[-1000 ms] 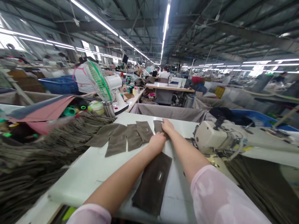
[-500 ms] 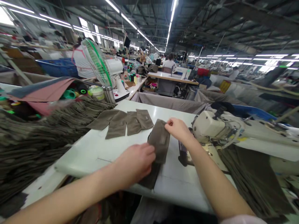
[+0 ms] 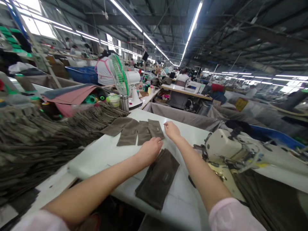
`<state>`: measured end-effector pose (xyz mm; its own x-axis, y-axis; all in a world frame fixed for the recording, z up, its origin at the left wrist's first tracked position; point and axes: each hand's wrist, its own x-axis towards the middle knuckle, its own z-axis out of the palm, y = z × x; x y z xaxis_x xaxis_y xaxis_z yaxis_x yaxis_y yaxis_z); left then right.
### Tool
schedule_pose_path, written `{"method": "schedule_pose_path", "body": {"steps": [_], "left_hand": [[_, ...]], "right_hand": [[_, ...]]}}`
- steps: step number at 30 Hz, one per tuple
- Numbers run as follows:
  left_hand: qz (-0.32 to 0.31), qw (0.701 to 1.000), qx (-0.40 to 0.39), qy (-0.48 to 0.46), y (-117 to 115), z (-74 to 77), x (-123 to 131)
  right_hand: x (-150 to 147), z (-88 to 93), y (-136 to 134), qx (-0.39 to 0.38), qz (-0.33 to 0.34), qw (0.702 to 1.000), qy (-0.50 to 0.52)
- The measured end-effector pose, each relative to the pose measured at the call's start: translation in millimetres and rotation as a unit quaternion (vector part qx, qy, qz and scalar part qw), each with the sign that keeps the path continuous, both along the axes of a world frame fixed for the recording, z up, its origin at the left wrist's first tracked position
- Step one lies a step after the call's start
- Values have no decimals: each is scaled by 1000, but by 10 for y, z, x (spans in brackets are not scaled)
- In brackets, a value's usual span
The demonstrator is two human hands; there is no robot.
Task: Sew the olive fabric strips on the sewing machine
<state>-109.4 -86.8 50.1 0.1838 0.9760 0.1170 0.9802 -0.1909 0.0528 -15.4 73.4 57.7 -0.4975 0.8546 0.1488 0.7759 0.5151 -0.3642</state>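
Note:
My left hand (image 3: 151, 149) is closed, its fingertips at the lower corner of the rightmost olive-brown fabric piece (image 3: 155, 127) in an overlapping row. Beyond that piece's right edge is my right hand (image 3: 172, 130), fingers pinched together; whatever is between them is too small to see. The row's other fabric pieces (image 3: 128, 132) lie to the left on the white sewing table (image 3: 101, 157). Closer to me, a separate folded fabric panel (image 3: 157, 179) with a small light mark lies flat below my left hand. A sewing machine (image 3: 223, 146) stands to the right of my right forearm.
A long pile of dark fabric pieces (image 3: 48, 141) fills the left side. At the table's back left are a steel cup (image 3: 124, 103) and a white-and-green fan (image 3: 120, 75). More dark fabric (image 3: 269, 195) hangs below the machine arm. A person (image 3: 104, 71) sits beyond the fan.
The panel that both hands held now lies on the table, turned and nearer me. Both hands have moved away from it to the row of pieces. My view has swung left.

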Motion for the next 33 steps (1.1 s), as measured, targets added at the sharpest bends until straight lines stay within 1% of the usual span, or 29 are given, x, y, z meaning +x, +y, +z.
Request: {"method": "schedule_pose_path", "body": {"steps": [2, 4, 7, 10, 12, 14, 16, 18, 20, 22, 24, 25, 27, 29, 31, 33], "left_hand": [[31, 999, -13, 17, 276, -110, -9], [32, 999, -26, 23, 432, -193, -14], [19, 999, -34, 19, 491, -267, -24], [30, 999, -36, 9, 489, -318, -46], [45, 998, -37, 0, 506, -343, -59], [57, 998, -38, -10, 533, -338, -62], [65, 997, -35, -20, 547, -277, -60], [77, 996, -23, -30, 519, -160, -66], [102, 994, -5, -38, 434, -18, -94], [130, 990, 13, -42, 298, 100, -145], [141, 989, 25, -37, 137, 155, -204], [138, 990, 26, -32, 58, 154, -231], [127, 992, 15, -11, -74, 99, -276], [125, 992, -11, 14, -151, 1, -309], [129, 991, -36, 32, -165, -108, -337], [127, 990, -48, 37, -131, -192, -370]], "right_hand": [[-295, -50, 165, 4, 21, 1000, 1], [-524, -122, 305, 3, 40, 999, -4], [-728, -230, 491, -11, 59, 998, -22], [-788, -283, 655, -38, 65, 996, -51], [-763, -257, 751, -54, 69, 994, -70], [-700, -173, 832, -59, 72, 992, -85], [-623, -45, 894, -51, 70, 992, -91], [-567, 94, 932, -37, 64, 993, -90], [-564, 198, 933, -25, 63, 994, -82], [-631, 232, 892, -22, 79, 994, -71], [-758, 187, 808, -31, 105, 992, -63], [-835, 141, 754, -37, 116, 991, -62], [-990, 22, 631, -45, 131, 988, -64], [-1113, -102, 505, -48, 137, 987, -70], [-1181, -194, 400, -46, 137, 986, -79], [-1188, -221, 337, -43, 134, 986, -92]]}}
